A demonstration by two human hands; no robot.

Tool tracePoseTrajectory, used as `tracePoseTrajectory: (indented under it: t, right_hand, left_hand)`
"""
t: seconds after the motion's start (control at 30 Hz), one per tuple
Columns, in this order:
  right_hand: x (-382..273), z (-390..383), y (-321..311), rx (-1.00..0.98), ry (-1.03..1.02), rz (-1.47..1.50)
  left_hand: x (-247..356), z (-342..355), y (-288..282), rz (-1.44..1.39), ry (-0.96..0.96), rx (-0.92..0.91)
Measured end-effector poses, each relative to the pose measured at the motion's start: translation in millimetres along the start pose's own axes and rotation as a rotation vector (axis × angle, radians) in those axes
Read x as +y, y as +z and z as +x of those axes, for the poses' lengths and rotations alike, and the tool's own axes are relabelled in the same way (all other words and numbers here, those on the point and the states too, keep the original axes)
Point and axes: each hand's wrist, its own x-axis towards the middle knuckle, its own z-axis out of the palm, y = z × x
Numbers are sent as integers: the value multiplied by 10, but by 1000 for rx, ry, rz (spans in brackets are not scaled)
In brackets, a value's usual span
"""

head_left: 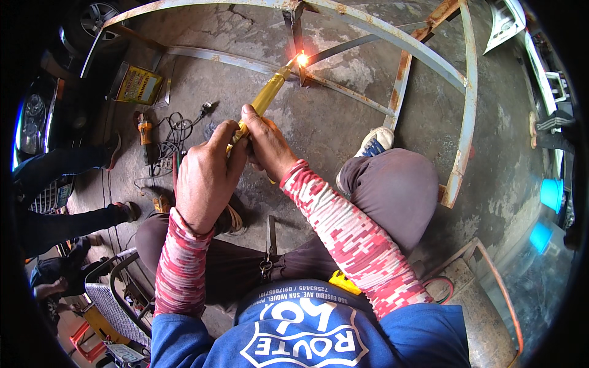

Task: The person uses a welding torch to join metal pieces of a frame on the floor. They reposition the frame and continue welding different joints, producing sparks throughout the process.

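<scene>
Blue shirt [402, 334] comes first, on the person, well to the near side of the big metal frame [471, 104]. Red and white arm sleeves [346, 230] reach up from it toward the frame. Over on the near right side of the frame is a grey tank [469, 306] with a brown bent pipe beside it. Dark pants [392, 190] cover two bent knees, and the right knee is close to the right end of the frame. Just past that knee, a blue and white shoe [375, 142] sits near a leg of the frame.

I see both hands out on the near side of the frame. The left hand [205, 175] has its thumb and first finger closed on the low end of a long yellow tool [270, 92]. The right hand [270, 147] is higher up, with its thumb lying along the tool and its fingers curled tight around it. The tool leans away, and its thin tip is at a middle post of the frame. A bright orange glow [302, 59] shines there, so I can't be sure if the tip touches the metal.

Left of the frame, an orange and black power tool [145, 138] lies on the floor by a tangled black cord [178, 132]. Past them, a yellow can [140, 84] stands by the frame's left side. Farthest off, beyond the frame's left corner, is a car wheel [98, 19].
</scene>
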Motion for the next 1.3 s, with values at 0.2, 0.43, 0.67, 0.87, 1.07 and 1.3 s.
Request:
tracePoseTrajectory:
  t: [0.2,0.43,0.67,0.87,1.07,1.3]
  right_hand:
    - [15,11,-25,-18,6,8]
    - [42,24,-30,-38,32,94]
    - [1,-15,13,10,-12,-9]
    - [0,-6,3,18,2,-14]
    - [-21,-12,10,16,14,22]
    - [-24,-15,8,14,34,61]
  left_hand:
    - [14,-6,-9,23,-27,-2]
    - [40,-17,-8,15,13,7]
    - [53,-30,12,28,15,7]
    - [40,-23,33,32,27,7]
    - [37,-24,49,38,31,35]
    - [46,-32,31,50,-8,10]
